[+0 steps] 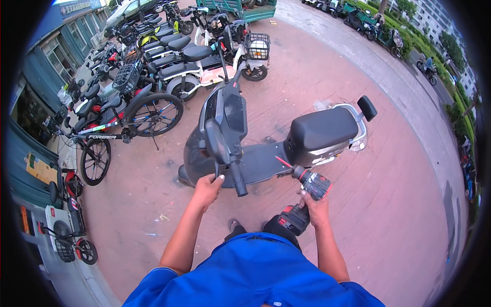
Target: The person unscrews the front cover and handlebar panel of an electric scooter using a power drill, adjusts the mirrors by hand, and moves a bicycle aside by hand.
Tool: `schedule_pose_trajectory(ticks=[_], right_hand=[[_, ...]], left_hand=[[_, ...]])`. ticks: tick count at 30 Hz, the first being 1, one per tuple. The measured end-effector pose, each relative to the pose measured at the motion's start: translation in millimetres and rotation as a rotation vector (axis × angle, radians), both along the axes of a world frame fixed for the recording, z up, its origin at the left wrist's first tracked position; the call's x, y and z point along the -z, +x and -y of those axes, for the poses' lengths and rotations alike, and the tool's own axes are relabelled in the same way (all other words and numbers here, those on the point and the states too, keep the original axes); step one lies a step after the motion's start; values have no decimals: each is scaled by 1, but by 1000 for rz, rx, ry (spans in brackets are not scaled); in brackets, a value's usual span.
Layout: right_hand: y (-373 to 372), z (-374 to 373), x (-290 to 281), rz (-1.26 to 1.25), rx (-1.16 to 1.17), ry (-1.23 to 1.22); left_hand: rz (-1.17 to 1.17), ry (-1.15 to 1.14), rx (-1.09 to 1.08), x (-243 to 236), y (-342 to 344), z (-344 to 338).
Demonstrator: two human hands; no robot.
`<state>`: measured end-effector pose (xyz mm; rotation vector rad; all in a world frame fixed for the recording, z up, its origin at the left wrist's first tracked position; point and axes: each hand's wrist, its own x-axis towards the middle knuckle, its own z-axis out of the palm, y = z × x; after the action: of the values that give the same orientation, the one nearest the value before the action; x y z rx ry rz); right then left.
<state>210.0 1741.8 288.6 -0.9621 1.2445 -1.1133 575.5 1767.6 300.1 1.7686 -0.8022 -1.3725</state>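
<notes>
A dark grey electric scooter stands side-on in front of me, its front to the left and its black seat to the right. My left hand is closed at the scooter's front, just left of the black handlebar grip; what its fingers hold is hidden, and the thumb points up. In my right hand is a cordless drill, gripped by its handle. A long red bit points up and left over the footboard, apart from it. Its battery hangs low near my legs.
A black-wheeled bicycle stands left of the scooter. Behind it are rows of parked scooters, one with a wire basket. A green cargo vehicle is at the back. Shopfronts line the left; a paved road runs along the right.
</notes>
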Motion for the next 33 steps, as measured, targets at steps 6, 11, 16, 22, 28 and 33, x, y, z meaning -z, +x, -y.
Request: schedule_pose_trajectory(ticks=[6,11,16,22,28,33], right_hand=[[36,59,-11,270,-220,53],[41,118,27,285,-510,63],[28,166,37,123,-749,60],[27,198,52,171,-860,121],[28,210,74,179,-938,128],[32,219,91,306,-1007,185]], left_hand=[[227,-71,-57,6,-6,7],[639,-140,-183,58,-15,4],[1242,-74,-257,35,-60,21],[1120,-194,-490,-3,-122,68],[1015,-141,-561,14,-147,93],[924,-163,-587,15,-146,92]])
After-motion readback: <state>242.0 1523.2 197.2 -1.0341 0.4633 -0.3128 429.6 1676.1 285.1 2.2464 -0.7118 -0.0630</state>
